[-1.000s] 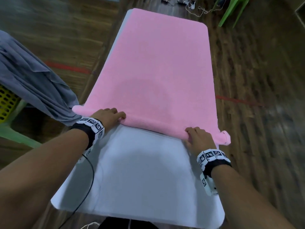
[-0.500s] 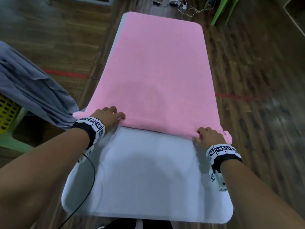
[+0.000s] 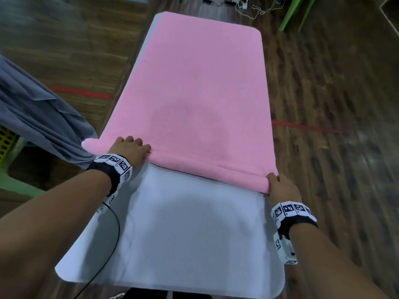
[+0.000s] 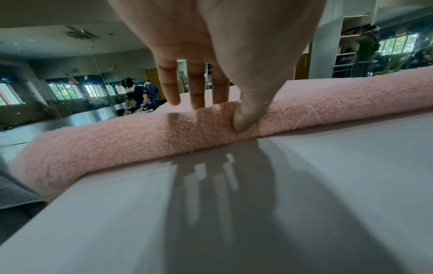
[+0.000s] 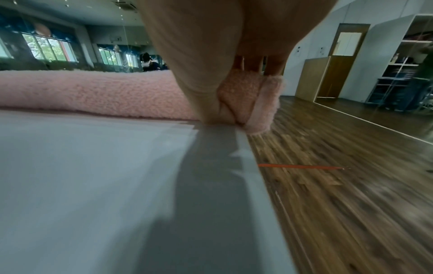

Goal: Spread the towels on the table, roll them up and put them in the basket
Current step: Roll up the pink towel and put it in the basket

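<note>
Fingers of the left hand lie fairly straight and slightly spread over the top of the pink towel's rolled edge, while the thumb presses into the near face of the roll. On the other side, the right hand has slid outward since a second ago: it was set in from the end of the roll, and now it sits at the very end, at the table's right edge. Its thumb is tucked low against the near side and its fingers come down over the top, so it pinches the roll end; the fingertips themselves are hidden behind the cloth.

That shift suggests the roll is being evened up along its width before the next turn. Only a thin roll has formed, so the rolling is at an early stage.

Most of the towel lies flat on the table, stretching away from the hands to the far end. Its left end pokes past the left hand and overhangs the table edge, near a grey cloth draped at the left. A yellow basket peeks out beneath that cloth.
</note>
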